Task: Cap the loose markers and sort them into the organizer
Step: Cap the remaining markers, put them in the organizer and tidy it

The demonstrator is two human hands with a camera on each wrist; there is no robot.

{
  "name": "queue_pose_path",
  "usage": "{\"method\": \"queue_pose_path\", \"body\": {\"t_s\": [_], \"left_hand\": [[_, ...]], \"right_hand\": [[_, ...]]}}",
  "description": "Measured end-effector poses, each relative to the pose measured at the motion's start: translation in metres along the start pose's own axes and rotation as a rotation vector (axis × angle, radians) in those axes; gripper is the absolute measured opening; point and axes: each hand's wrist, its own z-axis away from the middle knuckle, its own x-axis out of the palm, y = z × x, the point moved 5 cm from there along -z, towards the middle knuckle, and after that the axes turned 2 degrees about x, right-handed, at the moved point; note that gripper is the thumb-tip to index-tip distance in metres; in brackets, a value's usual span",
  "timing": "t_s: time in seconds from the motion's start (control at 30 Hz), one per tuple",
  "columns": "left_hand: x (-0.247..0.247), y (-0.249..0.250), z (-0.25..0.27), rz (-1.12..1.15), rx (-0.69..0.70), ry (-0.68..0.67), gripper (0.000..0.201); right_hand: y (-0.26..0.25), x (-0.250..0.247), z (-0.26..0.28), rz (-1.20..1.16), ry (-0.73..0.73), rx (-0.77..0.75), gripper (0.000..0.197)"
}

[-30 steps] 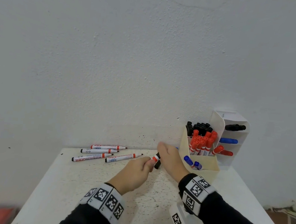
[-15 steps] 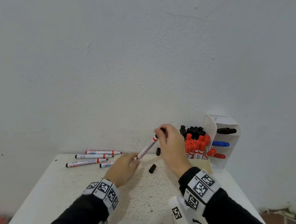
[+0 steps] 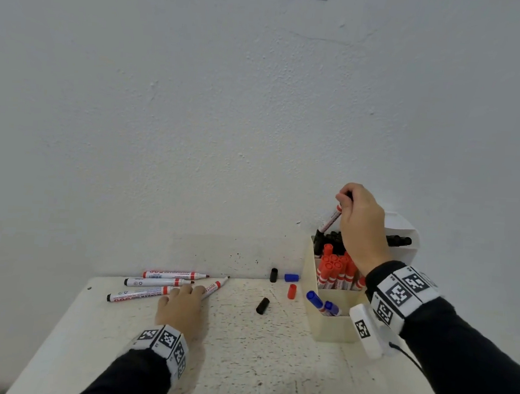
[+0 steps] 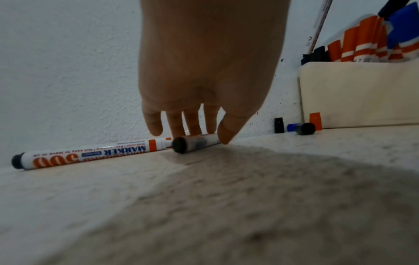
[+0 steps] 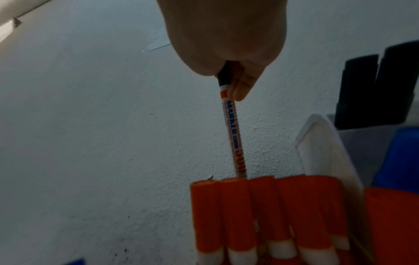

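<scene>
My right hand (image 3: 343,202) pinches the black cap end of a white marker (image 3: 330,219) and holds it nearly upright, with its lower end among the black markers at the back of the cream organizer (image 3: 320,324). The right wrist view shows that marker (image 5: 233,136) hanging from my right hand (image 5: 229,86) behind the orange caps (image 5: 260,206). On the table, my left hand (image 3: 195,290) lies over an uncapped marker (image 3: 215,286). In the left wrist view my left hand (image 4: 199,138) has the marker (image 4: 195,143) between thumb and fingers.
Three more uncapped markers (image 3: 157,282) lie at the table's back left. Loose caps sit near the wall: black (image 3: 273,274), blue (image 3: 291,277), red (image 3: 291,291) and another black (image 3: 262,305). A white side shelf (image 3: 404,228) adjoins the organizer, and the wall is close behind.
My right hand carried the capped marker up and right to the organizer's back compartment. My left hand let go of it and moved down left onto a loose marker.
</scene>
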Motion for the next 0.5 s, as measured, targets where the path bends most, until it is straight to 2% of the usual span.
{"method": "queue_pose_path", "body": {"t_s": [0.13, 0.27, 0.4, 0.5], "left_hand": [[-0.002, -0.001, -0.003, 0.052, -0.010, 0.007, 0.042], [0.002, 0.000, -0.003, 0.125, -0.032, -0.042, 0.047], [0.003, 0.002, -0.002, 0.120, -0.048, -0.061, 0.035], [0.003, 0.003, -0.003, 0.154, -0.043, -0.060, 0.027]], "right_hand": [[0.006, -0.002, -0.005, 0.013, 0.017, 0.002, 0.015], [0.005, -0.001, -0.009, 0.002, -0.013, -0.001, 0.014], [-0.004, -0.004, -0.014, -0.066, 0.052, -0.046, 0.015], [-0.006, 0.004, -0.011, -0.064, -0.010, -0.070, 0.014]]}}
